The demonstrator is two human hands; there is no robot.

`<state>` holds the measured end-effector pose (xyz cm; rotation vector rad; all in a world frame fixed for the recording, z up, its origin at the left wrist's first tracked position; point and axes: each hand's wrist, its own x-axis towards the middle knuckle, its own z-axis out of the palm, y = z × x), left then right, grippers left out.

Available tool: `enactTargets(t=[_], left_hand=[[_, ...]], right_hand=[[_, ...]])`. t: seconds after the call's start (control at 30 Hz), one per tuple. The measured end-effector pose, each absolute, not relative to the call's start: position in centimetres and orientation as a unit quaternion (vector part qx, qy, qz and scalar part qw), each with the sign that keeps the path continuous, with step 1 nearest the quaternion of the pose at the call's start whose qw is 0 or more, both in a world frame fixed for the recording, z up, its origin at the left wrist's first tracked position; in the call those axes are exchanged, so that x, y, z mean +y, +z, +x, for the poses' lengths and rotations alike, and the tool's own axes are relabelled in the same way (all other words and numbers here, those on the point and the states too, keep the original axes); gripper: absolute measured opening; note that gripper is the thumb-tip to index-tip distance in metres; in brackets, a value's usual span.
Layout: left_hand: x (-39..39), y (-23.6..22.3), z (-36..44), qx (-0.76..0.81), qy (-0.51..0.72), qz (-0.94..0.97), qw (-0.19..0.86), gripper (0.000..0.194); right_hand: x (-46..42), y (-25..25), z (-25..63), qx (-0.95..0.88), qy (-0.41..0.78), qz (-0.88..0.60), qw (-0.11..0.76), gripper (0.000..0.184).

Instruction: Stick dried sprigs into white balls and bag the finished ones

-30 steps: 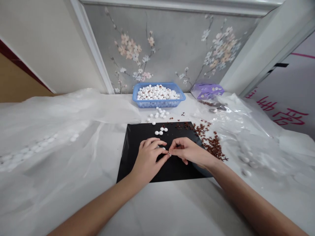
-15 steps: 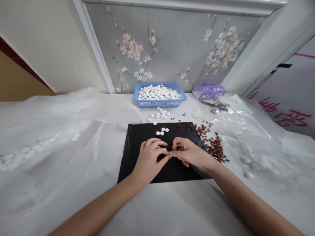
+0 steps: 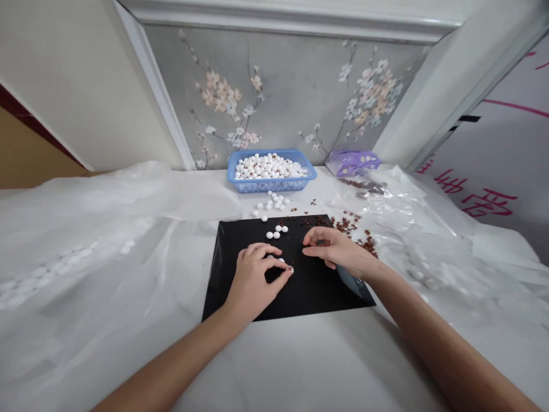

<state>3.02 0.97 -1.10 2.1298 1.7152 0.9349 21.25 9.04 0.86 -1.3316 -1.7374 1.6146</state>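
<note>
Right hand (image 3: 338, 249) farther from left hand (image 3: 253, 280), over black sheet (image 3: 317, 300)

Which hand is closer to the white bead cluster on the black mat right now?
Left hand: its fingers lie just below the white bead cluster. The right hand is farther away, to the cluster's right.

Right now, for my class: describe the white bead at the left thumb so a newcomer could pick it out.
On the black sheet, find the left hand. At its thumb tip sits the bead, set apart from the plain white beads higher up by reddish-brown flakes.
</note>
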Motion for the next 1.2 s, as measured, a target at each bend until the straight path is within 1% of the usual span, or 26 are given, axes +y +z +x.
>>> enactTargets(t=[0.07, 0.13, 0.23, 0.4, 0.5, 0.6, 0.7, 0.83, 0.93, 1.0, 1.07, 1.2], left_hand=[[0.9, -1.0, 3.0, 0.596, 0.324, 0.723, 0.130, 0.005], [0.9, -0.9, 3.0, 0.601, 0.328, 0.716, 0.136, 0.004], [0.8, -0.8, 3.0, 0.602, 0.336, 0.709, 0.150, 0.009], [1.2, -0.7, 2.5, 0.606, 0.339, 0.705, 0.146, 0.012], [2.5, -0.5, 1.8, 0.611, 0.311, 0.723, 0.085, 0.019], [4.1, -0.7, 1.1, 0.614, 0.268, 0.742, 0.023, 0.026], [5.0, -1.2, 0.5, 0.618, 0.240, 0.749, 0.014, 0.026], [4.9, -1.3, 0.3, 0.618, 0.281, 0.733, 0.044, 0.019], [4.1, -0.9, 0.8, 0.610, 0.349, 0.703, 0.105, 0.012], [3.5, -0.8, 1.2, 0.598, 0.380, 0.686, 0.163, 0.015], [3.1, -0.8, 1.6, 0.589, 0.381, 0.681, 0.211, 0.019], [2.8, -0.8, 1.9, 0.591, 0.363, 0.682, 0.232, 0.019]], right_hand=[[9.1, 0.6, 21.3, -0.678, 0.547, -0.455, 0.188, 0.019], [9.0, 0.3, 21.1, -0.735, 0.513, -0.406, 0.176, 0.020], [8.7, 0.0, 20.7, -0.808, 0.445, -0.342, 0.179, 0.019], [8.7, -0.4, 20.5, -0.853, 0.371, -0.307, 0.200, 0.010], [8.8, -1.0, 20.3, -0.857, 0.342, -0.309, 0.231, 0.008], [8.7, -1.8, 19.9, -0.840, 0.330, -0.312, 0.295, 0.009], [8.2, -2.2, 19.4, -0.820, 0.319, -0.321, 0.350, 0.008], [7.7, -2.1, 19.1, -0.805, 0.290, -0.336, 0.394, 0.008], [7.6, -2.0, 19.1, -0.789, 0.274, -0.352, 0.424, 0.009], [7.7, -2.1, 19.1, -0.779, 0.273, -0.357, 0.436, 0.009], [7.9, -2.3, 19.1, -0.776, 0.280, -0.357, 0.439, 0.009], [7.9, -2.7, 19.0, -0.792, 0.297, -0.333, 0.417, 0.008]])
